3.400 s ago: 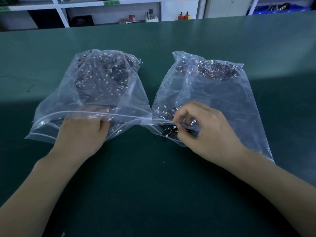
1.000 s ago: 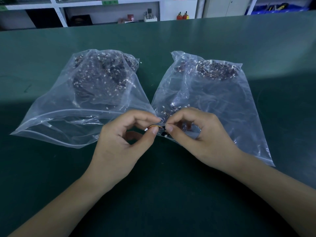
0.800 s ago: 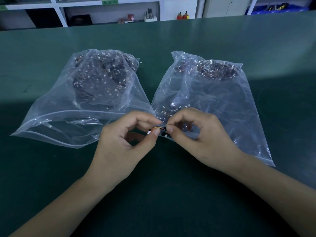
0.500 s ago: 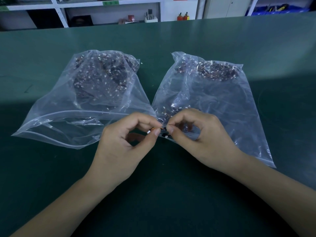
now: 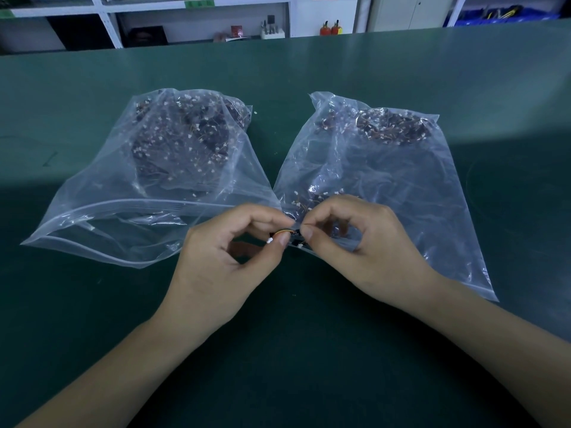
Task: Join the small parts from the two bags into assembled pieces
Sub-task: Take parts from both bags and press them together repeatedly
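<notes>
A: Wire lead [image 5: 281,232] with a white plug [image 5: 269,241] at its end, pinched between thumb and forefinger of the left hand [image 5: 227,261], just in front of the mouths of the two bags.

B: And the other half?

A: The right hand [image 5: 360,248] pinches a small dark part [image 5: 296,233] with its fingertips, touching the lead's other end. Both hands are closed in fine pinches, fingertips almost meeting over the worktop [image 5: 293,350]. Whether the two pieces are already seated together I cannot tell; they are too small.

B: How will they handle?

A: Very light, I'd judge. The wires look thin and floppy, so they will bend rather than push. Better to hold the hard plastic ends, close to the joint, and press straight. Pulling on the wires could strain them where they enter the plug.

B: And around them?

A: The left bag [image 5: 148,193] lies open-mouthed towards the person, with a heap of dark parts with white specks at its far end. The right bag [image 5: 401,180] sits beside it, the two touching near the hands, holding a smaller pile far back and a few loose pieces near the mouth. The clear film looks slippery and limp. Behind the worktop stand white shelves [image 5: 197,13].
</notes>
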Motion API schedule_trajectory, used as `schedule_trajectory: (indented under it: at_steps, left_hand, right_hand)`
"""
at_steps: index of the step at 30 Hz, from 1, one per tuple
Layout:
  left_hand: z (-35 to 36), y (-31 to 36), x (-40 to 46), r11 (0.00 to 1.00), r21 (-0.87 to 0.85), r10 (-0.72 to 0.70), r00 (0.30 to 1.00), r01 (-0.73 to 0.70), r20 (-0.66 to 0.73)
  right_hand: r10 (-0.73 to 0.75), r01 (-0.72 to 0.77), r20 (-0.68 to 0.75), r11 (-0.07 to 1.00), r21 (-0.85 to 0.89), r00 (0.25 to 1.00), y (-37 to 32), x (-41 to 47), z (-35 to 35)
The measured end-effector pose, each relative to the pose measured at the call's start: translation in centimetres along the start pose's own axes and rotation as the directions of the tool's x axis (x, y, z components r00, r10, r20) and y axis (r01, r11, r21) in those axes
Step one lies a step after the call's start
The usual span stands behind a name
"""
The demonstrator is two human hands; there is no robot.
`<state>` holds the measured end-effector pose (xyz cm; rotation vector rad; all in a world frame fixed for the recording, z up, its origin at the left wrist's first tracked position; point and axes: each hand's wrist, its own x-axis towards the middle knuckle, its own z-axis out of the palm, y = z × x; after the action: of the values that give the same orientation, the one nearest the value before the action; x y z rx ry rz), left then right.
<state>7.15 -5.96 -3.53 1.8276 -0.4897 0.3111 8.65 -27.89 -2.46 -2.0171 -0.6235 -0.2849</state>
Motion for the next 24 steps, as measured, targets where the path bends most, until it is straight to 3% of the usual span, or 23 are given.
schedule_trajectory:
  at_steps: [18, 24]
  left_hand:
    - [-0.06, -0.09, -0.02, 1.0, 0.011, 0.016, 1.0, -0.017, 0.006]
    - [-0.42, -0.46, 0.06, 0.996, 0.072, 0.062, 0.995, -0.057, -0.074]
  right_hand:
    - [-0.02, 0.02, 0.014, 1.0, -0.012, 1.0, 0.04, 0.0, -0.04]
    - [-0.044, 0.045, 0.012, 0.994, -0.097, 0.999, 0.03, 0.07, -0.18]
